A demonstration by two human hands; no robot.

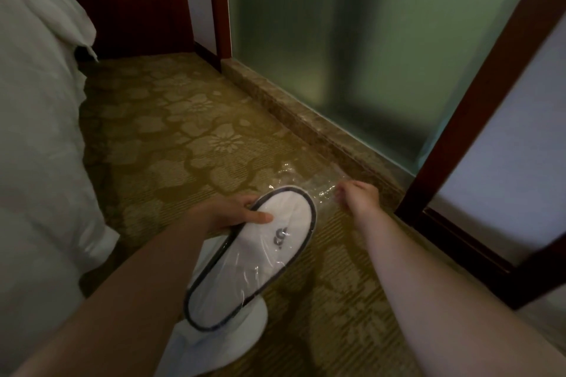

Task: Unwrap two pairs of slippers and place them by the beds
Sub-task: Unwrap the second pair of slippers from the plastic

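Standing beside a bed [33, 131], above patterned carpet [183, 131], near a frosted glass panel [367, 55] with a dark wooden frame [477, 119].

Left hand [232, 213] closed on the slippers [254, 257], thumb pressed on the upper face, other fingers under the toe end. Held in the air over the carpet, low and centre in the view, not yet placed by the bed. Long axis running from lower left to upper right, with the rounded toe end pointing toward the right hand [358, 196].

Right hand just beyond that toe end, up and to the right, fingertips pressed together on the loose end of the clear plastic wrap [318, 190]. Wrap stretched between the two hands, following the same line as the long axis. Probably a pull along this axis, away from the toe end, needed to slide the wrap off; left hand nearer the slippers, right hand nearer the free plastic.

White, soft-looking, with a dark trim around the edge and a small dark logo on the upper. Shiny film with creases and reflections over the heel part. Another white shape [220, 343] below, perhaps a slipper on the foot, not possible to tell surely.
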